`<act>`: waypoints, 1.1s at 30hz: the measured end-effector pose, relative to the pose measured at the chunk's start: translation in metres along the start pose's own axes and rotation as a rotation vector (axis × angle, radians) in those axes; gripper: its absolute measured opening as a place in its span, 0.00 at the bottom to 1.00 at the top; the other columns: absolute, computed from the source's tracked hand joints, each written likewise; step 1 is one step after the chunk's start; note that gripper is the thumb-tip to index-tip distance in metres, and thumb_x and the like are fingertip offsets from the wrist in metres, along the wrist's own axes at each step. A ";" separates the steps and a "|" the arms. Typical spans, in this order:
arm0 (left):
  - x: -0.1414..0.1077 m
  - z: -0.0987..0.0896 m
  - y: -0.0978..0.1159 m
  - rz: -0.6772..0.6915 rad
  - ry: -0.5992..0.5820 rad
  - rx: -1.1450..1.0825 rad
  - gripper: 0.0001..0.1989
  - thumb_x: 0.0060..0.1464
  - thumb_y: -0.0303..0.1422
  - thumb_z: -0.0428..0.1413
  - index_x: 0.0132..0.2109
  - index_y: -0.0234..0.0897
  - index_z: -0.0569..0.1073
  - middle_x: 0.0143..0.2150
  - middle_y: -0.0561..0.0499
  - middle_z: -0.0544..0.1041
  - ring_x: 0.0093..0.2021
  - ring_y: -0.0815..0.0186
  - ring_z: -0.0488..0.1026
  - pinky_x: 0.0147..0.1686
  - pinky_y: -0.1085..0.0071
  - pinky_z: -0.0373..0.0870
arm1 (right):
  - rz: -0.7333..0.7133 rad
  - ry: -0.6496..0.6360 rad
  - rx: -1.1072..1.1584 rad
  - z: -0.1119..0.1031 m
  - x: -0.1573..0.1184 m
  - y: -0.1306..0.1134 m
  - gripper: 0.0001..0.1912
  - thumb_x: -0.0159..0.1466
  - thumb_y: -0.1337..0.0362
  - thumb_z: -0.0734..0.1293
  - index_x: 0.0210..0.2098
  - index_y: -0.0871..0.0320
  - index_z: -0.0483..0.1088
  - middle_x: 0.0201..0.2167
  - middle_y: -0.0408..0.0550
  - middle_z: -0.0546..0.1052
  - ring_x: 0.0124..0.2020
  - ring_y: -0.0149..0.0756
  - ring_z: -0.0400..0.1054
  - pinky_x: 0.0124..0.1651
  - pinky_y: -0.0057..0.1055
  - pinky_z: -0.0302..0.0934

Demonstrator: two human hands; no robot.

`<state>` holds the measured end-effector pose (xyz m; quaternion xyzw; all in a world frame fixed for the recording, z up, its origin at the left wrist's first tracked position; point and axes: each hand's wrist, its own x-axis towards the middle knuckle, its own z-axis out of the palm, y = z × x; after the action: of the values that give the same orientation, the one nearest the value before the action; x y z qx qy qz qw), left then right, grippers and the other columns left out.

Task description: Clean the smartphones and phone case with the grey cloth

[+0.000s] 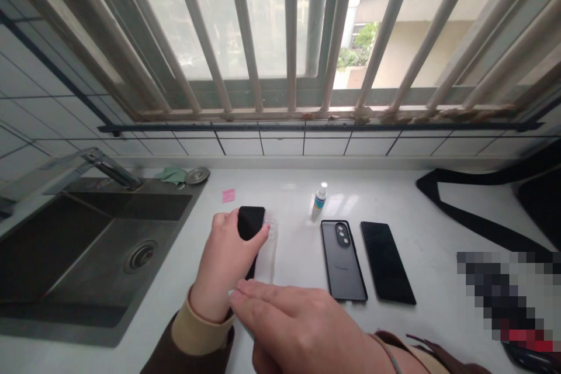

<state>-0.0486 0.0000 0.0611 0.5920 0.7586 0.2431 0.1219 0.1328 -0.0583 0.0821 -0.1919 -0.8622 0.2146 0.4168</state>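
Note:
My left hand (228, 251) is closed around the sides of a black phone (251, 221), thumb on one edge and fingers on the other. A clear phone case (266, 260) lies just to the right of that phone, partly covered by my hands. My right hand (302, 321) is in front, near the phone's lower end, with its fingers pressed together. A small pale edge shows at its fingertips; the rest of what it holds is hidden. Further right lie a dark phone case (344, 263) with a camera cutout and a second black phone (388, 263), screen up.
A small spray bottle (320, 198) stands behind the dark case. A pink slip (228, 195) lies near the sink (109, 269) and its faucet (111, 166). On the right are a black strap (464, 210) and a pixelated area. A barred window rises behind the white counter (298, 239).

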 end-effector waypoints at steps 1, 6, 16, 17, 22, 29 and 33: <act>-0.002 0.005 0.001 -0.014 -0.035 0.111 0.20 0.58 0.45 0.62 0.50 0.35 0.76 0.47 0.40 0.74 0.49 0.48 0.77 0.53 0.57 0.74 | -0.002 -0.003 -0.009 0.001 -0.001 0.000 0.19 0.72 0.71 0.61 0.60 0.67 0.73 0.56 0.62 0.82 0.59 0.40 0.78 0.63 0.29 0.70; -0.007 0.034 0.004 -0.071 -0.170 0.337 0.19 0.63 0.42 0.58 0.51 0.29 0.73 0.50 0.36 0.71 0.42 0.52 0.80 0.42 0.62 0.74 | 0.026 -0.046 -0.020 0.005 -0.003 -0.002 0.20 0.72 0.70 0.62 0.62 0.63 0.71 0.56 0.59 0.83 0.58 0.39 0.79 0.61 0.28 0.72; -0.003 0.038 0.013 -0.084 -0.114 0.473 0.21 0.64 0.41 0.58 0.52 0.23 0.73 0.49 0.33 0.72 0.41 0.49 0.82 0.39 0.62 0.75 | 0.027 -0.015 -0.036 0.010 -0.004 0.000 0.19 0.73 0.70 0.61 0.61 0.63 0.71 0.56 0.59 0.83 0.57 0.39 0.79 0.62 0.28 0.71; -0.003 0.036 0.012 -0.089 -0.110 0.478 0.22 0.64 0.42 0.58 0.52 0.23 0.73 0.49 0.33 0.73 0.41 0.49 0.82 0.38 0.62 0.75 | 0.013 -0.010 -0.043 0.010 -0.004 0.000 0.19 0.73 0.70 0.61 0.61 0.64 0.71 0.56 0.60 0.83 0.58 0.39 0.79 0.62 0.28 0.70; -0.001 0.032 0.021 -0.081 -0.098 0.460 0.24 0.65 0.46 0.56 0.50 0.25 0.75 0.48 0.33 0.74 0.39 0.49 0.82 0.37 0.61 0.75 | -0.021 -0.023 -0.076 0.008 -0.005 -0.002 0.20 0.73 0.71 0.60 0.62 0.68 0.70 0.56 0.62 0.82 0.61 0.40 0.77 0.65 0.29 0.69; 0.003 0.047 0.034 -0.085 -0.165 0.484 0.24 0.64 0.42 0.58 0.53 0.21 0.75 0.51 0.29 0.74 0.42 0.50 0.82 0.40 0.63 0.74 | -0.010 0.000 -0.120 0.005 -0.003 -0.006 0.18 0.74 0.72 0.60 0.60 0.66 0.71 0.57 0.60 0.82 0.59 0.37 0.78 0.67 0.26 0.66; 0.003 0.049 0.031 -0.068 -0.170 0.475 0.23 0.64 0.42 0.58 0.52 0.21 0.76 0.51 0.29 0.74 0.42 0.49 0.82 0.40 0.62 0.74 | -0.023 -0.017 -0.114 0.003 -0.001 -0.005 0.17 0.74 0.73 0.60 0.59 0.68 0.72 0.56 0.62 0.82 0.59 0.37 0.78 0.67 0.27 0.66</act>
<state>0.0000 0.0191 0.0361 0.5965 0.8010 0.0031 0.0510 0.1300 -0.0638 0.0822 -0.2035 -0.8786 0.1621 0.4005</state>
